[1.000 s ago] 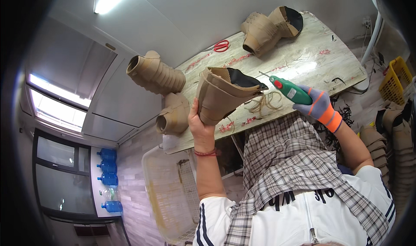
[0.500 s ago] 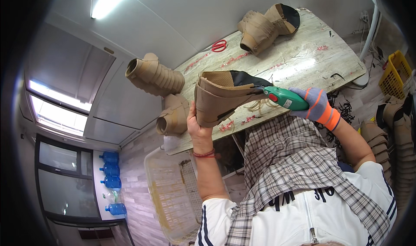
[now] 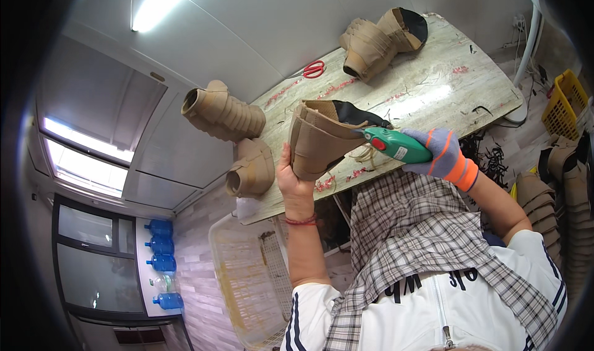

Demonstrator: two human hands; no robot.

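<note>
Over the near part of the table, my bare left hand (image 3: 294, 176) grips a tan shoe upper (image 3: 318, 142) from its left and lower side. The upper stands tilted, with a black lining showing at its open top. My right hand (image 3: 438, 153), in a grey and orange glove, is wrapped round a green cordless electric scissors (image 3: 396, 145) with a red button. The tool's tip touches the right edge of the upper. My left fingers are partly hidden behind the upper.
Nested tan uppers (image 3: 223, 111) stand at the table's left edge, more (image 3: 371, 48) at the back. Red-handled scissors (image 3: 314, 69) lie near the far edge of the table (image 3: 433, 82), amid scraps. A white basket (image 3: 244, 270) is below left, a yellow basket (image 3: 564, 103) far right.
The upper has shifted a little to the right and turned in my left hand. The green tool's tip has moved left along the upper's edge.
</note>
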